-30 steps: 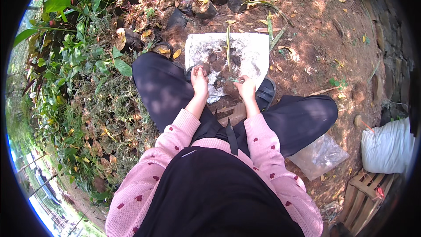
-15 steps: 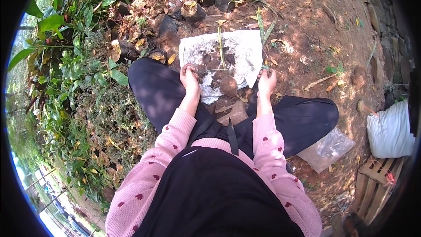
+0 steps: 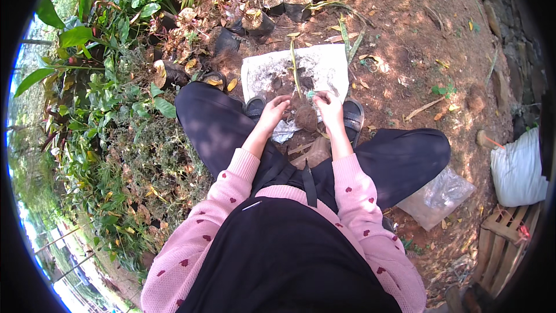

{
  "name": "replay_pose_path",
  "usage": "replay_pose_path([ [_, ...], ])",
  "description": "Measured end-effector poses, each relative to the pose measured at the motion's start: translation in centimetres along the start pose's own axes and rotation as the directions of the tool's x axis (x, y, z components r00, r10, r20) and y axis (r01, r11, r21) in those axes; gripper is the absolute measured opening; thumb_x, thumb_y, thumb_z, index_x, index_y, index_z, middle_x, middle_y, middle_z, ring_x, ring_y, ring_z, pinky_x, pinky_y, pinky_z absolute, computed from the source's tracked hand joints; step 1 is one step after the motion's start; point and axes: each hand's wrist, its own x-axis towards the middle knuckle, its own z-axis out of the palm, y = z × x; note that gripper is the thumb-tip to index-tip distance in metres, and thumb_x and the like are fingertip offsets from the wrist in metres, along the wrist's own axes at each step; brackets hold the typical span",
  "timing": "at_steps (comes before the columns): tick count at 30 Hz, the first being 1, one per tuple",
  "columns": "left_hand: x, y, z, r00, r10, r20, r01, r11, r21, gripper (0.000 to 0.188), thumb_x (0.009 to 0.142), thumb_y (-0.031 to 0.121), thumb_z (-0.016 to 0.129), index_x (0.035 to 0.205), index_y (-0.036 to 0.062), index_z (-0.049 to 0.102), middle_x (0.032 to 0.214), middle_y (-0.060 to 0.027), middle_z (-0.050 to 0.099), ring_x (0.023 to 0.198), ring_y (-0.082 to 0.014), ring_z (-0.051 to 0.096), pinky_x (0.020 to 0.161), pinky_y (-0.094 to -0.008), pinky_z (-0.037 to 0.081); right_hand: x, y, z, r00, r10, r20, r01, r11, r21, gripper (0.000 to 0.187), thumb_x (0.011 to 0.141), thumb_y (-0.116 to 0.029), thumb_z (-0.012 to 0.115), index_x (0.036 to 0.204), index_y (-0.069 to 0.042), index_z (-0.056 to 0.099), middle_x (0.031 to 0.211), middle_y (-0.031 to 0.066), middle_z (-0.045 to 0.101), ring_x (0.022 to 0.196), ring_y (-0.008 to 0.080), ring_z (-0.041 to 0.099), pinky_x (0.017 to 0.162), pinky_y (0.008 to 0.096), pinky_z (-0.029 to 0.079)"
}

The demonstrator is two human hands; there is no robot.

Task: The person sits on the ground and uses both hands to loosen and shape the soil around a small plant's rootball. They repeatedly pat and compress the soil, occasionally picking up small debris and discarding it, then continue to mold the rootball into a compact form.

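My right hand [image 3: 330,110] is closed in a pinch on a small tangle of green string [image 3: 311,94], just above a round brown ball of soil or fibre [image 3: 306,117]. On the other side of the ball, my left hand [image 3: 274,113] has its fingers pressed together; whatever they may hold is too small to make out. A long green leaf with yellowish edges [image 3: 295,69] runs away from me, its lower end close to the ball. Beneath lies a white sheet [image 3: 334,58] smeared with dark soil, between my bent legs.
Dense green plants [image 3: 133,133] grow at the left. Several black plant bags [image 3: 259,22] stand beyond the sheet. A clear plastic bag [image 3: 439,194] lies by my right knee. Farther right are a white sack [image 3: 518,171] and a wooden crate [image 3: 505,240].
Both hands have come inward from the sheet's sides toward the ball, the right one farther, carrying the green string. The thin strand stretched between them is no longer distinct. My sandals now show.
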Motion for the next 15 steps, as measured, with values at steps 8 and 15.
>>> replay_pose_path([
  [8, 1.4, -4.0, 2.6, 0.995, -0.048, -0.088, 0.016, 0.944, -0.33, 0.022, 0.091, 0.015, 0.057, 0.109, 0.0033, 0.053, 0.099, -0.0041, 0.059, 0.092, -0.0143, 0.059, 0.083, -0.0276, 0.05, -0.2, 3.5, 0.8, 0.991, -0.114, 0.066, 0.127, 0.958, -0.256, 0.027, 0.079, -0.011, 0.07, 0.1, 0.005, 0.064, 0.094, 0.008, 0.062, 0.077, 0.0119, 0.058, 0.071, 0.024, 0.048],
  [15, 0.8, -2.6, 4.3, 0.997, 0.017, -0.071, -0.047, 0.892, -0.449, 0.017, 0.09, 0.016, 0.057, 0.105, 0.0075, 0.057, 0.094, 0.0009, 0.061, 0.084, -0.0085, 0.059, 0.072, -0.0219, 0.045, -0.1, 3.5, 0.2, 0.993, -0.067, 0.101, 0.085, 0.98, -0.178, 0.023, 0.081, -0.014, 0.068, 0.096, 0.004, 0.065, 0.076, 0.0035, 0.063, 0.069, 0.0086, 0.056, 0.063, 0.022, 0.044],
])
